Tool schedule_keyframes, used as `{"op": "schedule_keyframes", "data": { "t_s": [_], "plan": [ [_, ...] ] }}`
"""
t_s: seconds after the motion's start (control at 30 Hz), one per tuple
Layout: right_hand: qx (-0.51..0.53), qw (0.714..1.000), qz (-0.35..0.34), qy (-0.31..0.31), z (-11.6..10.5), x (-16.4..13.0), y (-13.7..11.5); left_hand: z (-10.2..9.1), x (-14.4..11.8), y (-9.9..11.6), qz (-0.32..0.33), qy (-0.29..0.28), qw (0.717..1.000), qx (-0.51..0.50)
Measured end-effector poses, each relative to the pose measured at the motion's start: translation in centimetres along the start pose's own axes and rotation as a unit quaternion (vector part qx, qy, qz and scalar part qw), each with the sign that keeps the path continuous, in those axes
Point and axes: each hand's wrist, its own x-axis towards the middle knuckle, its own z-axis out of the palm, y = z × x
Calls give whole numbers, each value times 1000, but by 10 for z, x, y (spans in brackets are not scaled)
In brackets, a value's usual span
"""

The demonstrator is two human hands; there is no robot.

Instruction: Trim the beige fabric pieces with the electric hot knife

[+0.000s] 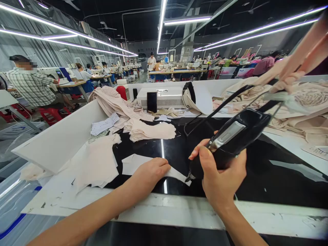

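Along the bottom of the frame, a white front edge (179, 208) borders our glossy black work surface (258, 177), both our forearms crossing it. Just beyond, at lower centre, our left hand (150, 174) lies palm down on a flat white piece (134, 164), pressing rather than clenched; the piece's broad end shows to its left, its narrow end to its right. Our right hand (222, 181), right of centre, is wrapped around a black handheld tool (238, 136), tilted with its tip down at that narrow end; whether tip and piece touch, we cannot tell. Pale cloth strips (287, 73) reach from the tool's upper end to the frame's upper right corner.

We have bare black surface right of the right hand, and a smaller open patch above the white piece, between the hands and a stack of pale cut pieces (153, 131) at centre. Left of our left hand, another pale stack (98, 162) crowds that side, hemmed in by an upright white panel (58, 143). Along the far edge stand a phone (152, 101), a vented white box (169, 97) and a visor (205, 99). Beyond, at upper left, a person in a checked shirt (32, 82) sits at a workstation beneath strip lights (69, 29).
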Motion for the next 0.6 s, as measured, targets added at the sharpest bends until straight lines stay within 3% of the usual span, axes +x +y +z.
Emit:
{"op": "schedule_keyframes", "data": {
  "t_s": [0.3, 0.6],
  "plan": [
    [-41, 999, 3, 4, 3, -4, -2, -4, -4, 9, -19, -48, 995, 91],
    [-47, 999, 7, 10, 4, -8, -1, -14, -12, 25, 54, -40, 988, 142]
  ]
}}
